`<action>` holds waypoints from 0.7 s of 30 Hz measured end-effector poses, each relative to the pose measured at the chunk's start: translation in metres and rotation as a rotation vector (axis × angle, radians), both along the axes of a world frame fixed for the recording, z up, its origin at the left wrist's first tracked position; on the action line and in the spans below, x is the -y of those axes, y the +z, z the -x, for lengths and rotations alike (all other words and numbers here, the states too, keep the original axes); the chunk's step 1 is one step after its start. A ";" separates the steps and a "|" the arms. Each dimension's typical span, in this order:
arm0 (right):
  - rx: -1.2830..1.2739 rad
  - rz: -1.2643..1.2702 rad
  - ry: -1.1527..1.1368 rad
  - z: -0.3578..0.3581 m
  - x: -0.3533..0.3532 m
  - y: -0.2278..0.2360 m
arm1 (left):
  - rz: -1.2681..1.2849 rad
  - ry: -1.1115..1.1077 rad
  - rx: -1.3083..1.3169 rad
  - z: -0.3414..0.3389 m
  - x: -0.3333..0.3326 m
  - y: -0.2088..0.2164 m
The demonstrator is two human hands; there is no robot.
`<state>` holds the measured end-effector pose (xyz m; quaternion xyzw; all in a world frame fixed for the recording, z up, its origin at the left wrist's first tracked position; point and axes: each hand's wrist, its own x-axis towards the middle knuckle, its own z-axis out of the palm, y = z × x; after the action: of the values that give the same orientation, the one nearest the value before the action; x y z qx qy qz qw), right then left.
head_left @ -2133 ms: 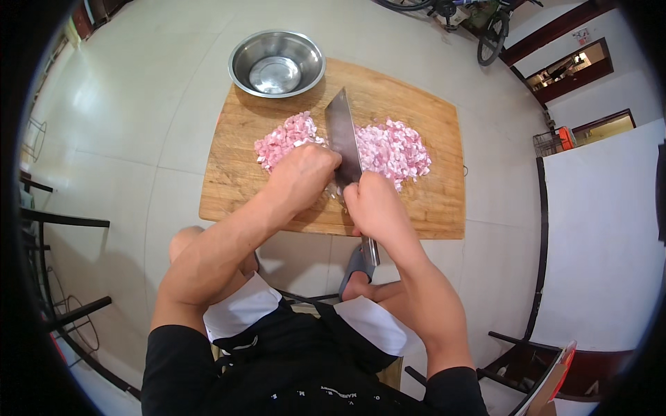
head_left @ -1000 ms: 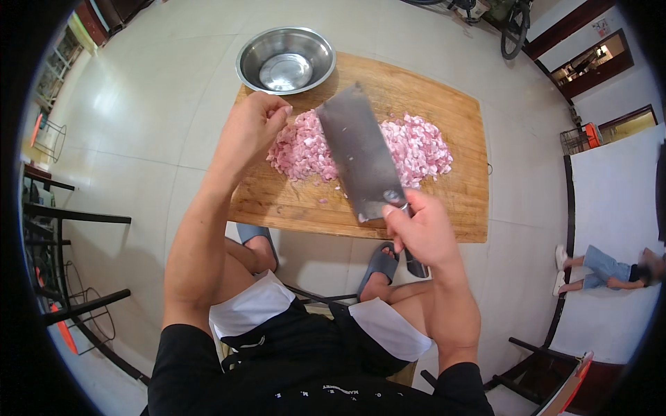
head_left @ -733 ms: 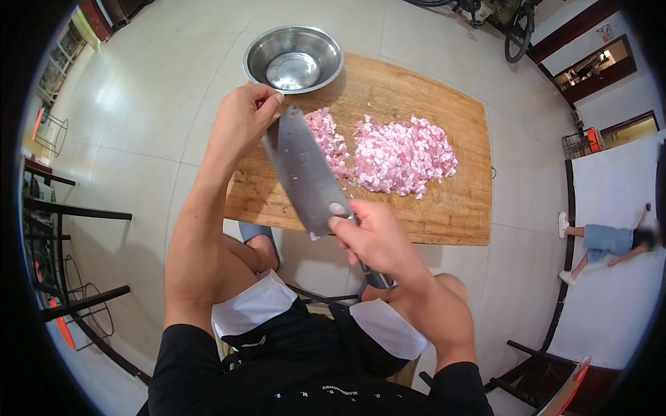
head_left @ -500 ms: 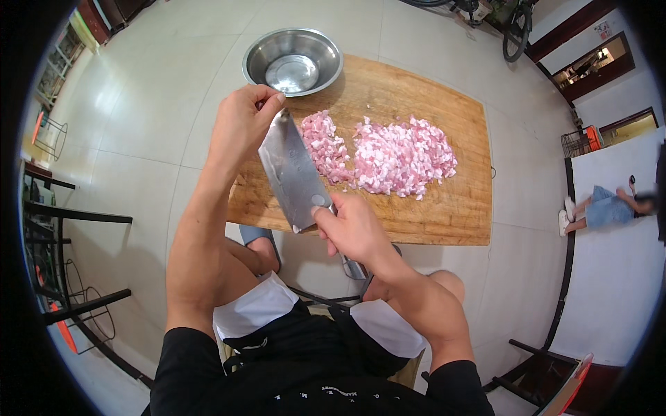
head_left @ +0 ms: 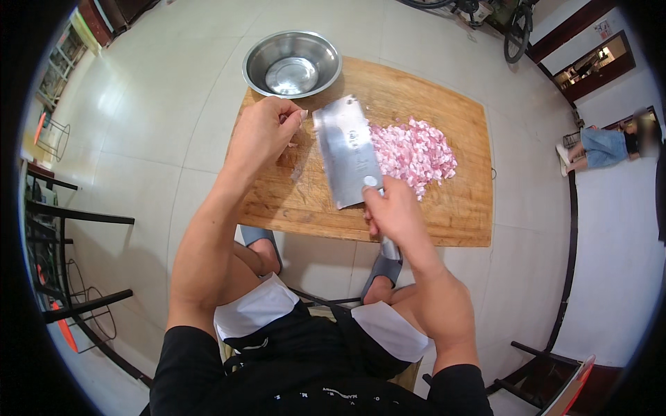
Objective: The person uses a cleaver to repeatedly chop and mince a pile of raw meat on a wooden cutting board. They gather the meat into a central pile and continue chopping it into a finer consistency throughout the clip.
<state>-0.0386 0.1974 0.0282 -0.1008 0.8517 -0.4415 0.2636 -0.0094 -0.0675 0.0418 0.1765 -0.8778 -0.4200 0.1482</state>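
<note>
My right hand (head_left: pixel 394 211) grips the handle of a cleaver (head_left: pixel 343 152), its broad steel blade tilted over the middle of the wooden chopping board (head_left: pixel 444 229). Against the blade's right side lies a heap of chopped pink and white meat (head_left: pixel 416 154), partly hidden by the blade. My left hand (head_left: pixel 263 132) hovers over the board's left part, thumb and fingers pinched together near the blade's far left corner. Whether anything sits in that pinch is too small to tell. A few meat scraps lie beside it, on a damp patch of wood.
A steel bowl (head_left: pixel 292 64) stands at the board's far left corner. Black metal stool legs (head_left: pixel 83 215) are at the left on the tiled floor (head_left: pixel 139 139). Far right, another person (head_left: pixel 605 147) is by a white surface. A bicycle wheel (head_left: pixel 517 35) shows at the back.
The cleaver has moved right, and the smaller strip of meat no longer shows separately to the left of the heap. My left hand has shifted slightly right, away from the blade.
</note>
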 end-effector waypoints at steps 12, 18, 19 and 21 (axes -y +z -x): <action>0.135 0.139 -0.235 0.026 -0.080 0.020 | 0.142 -0.072 0.059 0.002 0.001 -0.010; 0.064 0.304 -0.370 0.021 -0.099 0.023 | 0.362 -0.100 0.241 -0.013 0.008 -0.009; 0.050 0.340 -0.384 0.021 -0.099 0.023 | 0.379 -0.104 0.298 -0.015 0.008 -0.010; -0.012 0.351 -0.385 0.023 -0.095 0.027 | 0.355 -0.128 0.280 -0.014 0.003 -0.010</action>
<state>-0.0620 0.2919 0.0556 0.0161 0.7671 -0.6240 0.1481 0.0042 -0.0707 0.0322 0.1483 -0.9593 -0.2389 0.0268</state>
